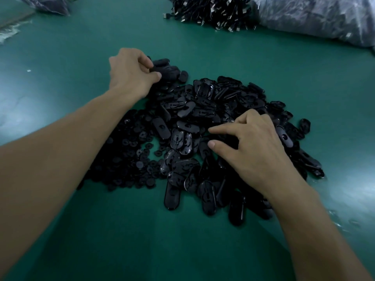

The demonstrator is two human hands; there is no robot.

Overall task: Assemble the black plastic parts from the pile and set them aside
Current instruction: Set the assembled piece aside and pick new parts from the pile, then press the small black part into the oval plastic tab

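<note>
A big pile of black oval plastic shells (203,110) lies in the middle of the green table (142,240). To its left spreads a patch of small black round parts (129,159). My left hand (129,72) is at the pile's far left edge, fingers curled round a black part beside a small group of set-aside pieces (168,69). My right hand (253,142) hovers over the pile's right half, thumb and forefinger spread and reaching into the shells; nothing shows between them.
A heap of black cables with metal ends (213,11) lies at the back. A clear plastic bag of dark parts (316,15) sits at the back right, another bag (48,3) at the back left. Bare green surface lies in front of the pile.
</note>
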